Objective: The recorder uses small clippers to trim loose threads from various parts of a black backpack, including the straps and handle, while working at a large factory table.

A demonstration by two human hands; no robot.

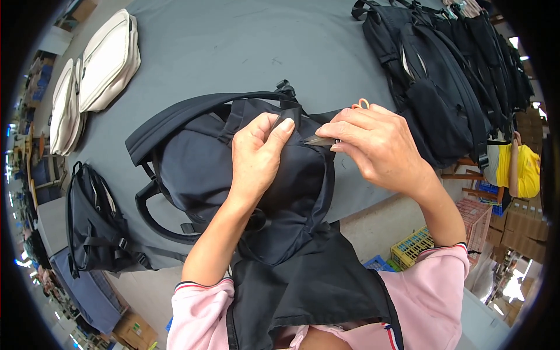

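A dark navy backpack (192, 166) lies on the grey-covered table in front of me, its padded shoulder strap (198, 111) arching across the far side. My left hand (256, 153) is closed, thumb and fingers pinching a black webbing strap (289, 111) at the bag's edge. In my right hand (376, 143) is a pair of small scissors (318, 140), with an orange handle loop showing above the fingers. The blades point left and reach the fabric beside my left thumb. Whether they touch a thread is too small to tell.
Several dark backpacks (429, 87) stand along the table's right side. Two cream bags (108, 64) lie at the far left, and another black backpack (96, 221) sits near left. Plastic crates (411, 248) are on the floor at right. A person in yellow (528, 172) is beyond the table.
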